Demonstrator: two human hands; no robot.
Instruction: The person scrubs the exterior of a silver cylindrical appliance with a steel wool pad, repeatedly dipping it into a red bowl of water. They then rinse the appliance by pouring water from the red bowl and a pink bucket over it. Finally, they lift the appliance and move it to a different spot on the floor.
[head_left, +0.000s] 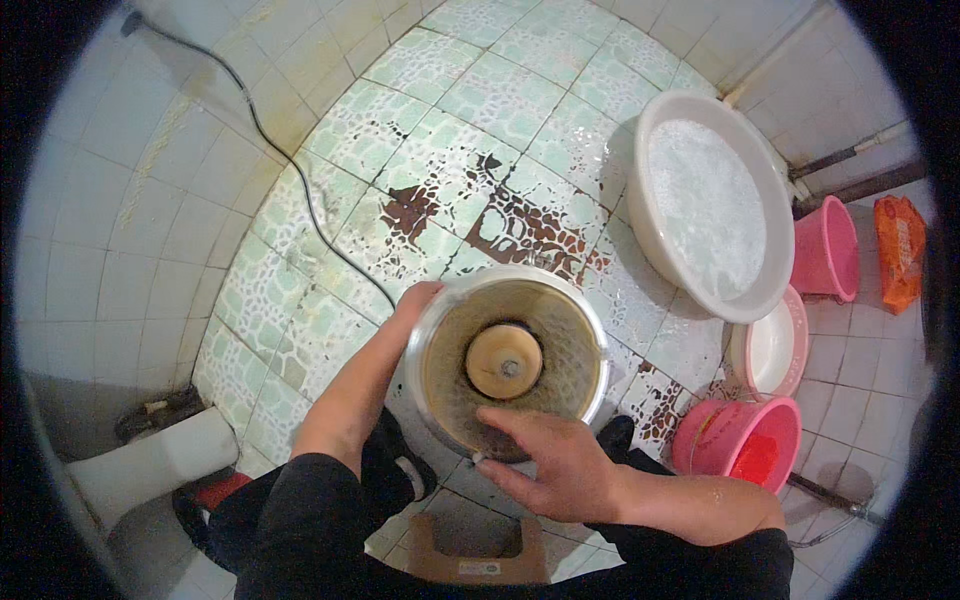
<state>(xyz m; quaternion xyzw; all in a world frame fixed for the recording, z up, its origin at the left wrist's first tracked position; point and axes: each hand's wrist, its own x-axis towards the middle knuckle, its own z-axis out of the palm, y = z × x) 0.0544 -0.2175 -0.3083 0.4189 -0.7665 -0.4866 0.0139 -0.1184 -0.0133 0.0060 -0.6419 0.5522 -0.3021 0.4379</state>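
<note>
A round metal drum (597,320) stands between my legs, its mouth facing up. Brownish grime coats its patterned inner wall, and a tan round hub sits at its middle. Against the drum's far left side rests my left hand (424,294), holding it from outside; its fingers are mostly hidden behind the metal. At the near right rim is my right hand (560,458), with the index finger reaching over the inside and the thumb at the outer edge, the rim between them.
A large pale basin (642,205) of foamy water stands at the right. Near it are a pink bucket (828,250), a pink-and-white basin (798,335), a pink bucket with something red (700,440) and an orange bag (900,252). A dark cable (300,180) crosses the wet tiled floor; a stool (430,555) is below.
</note>
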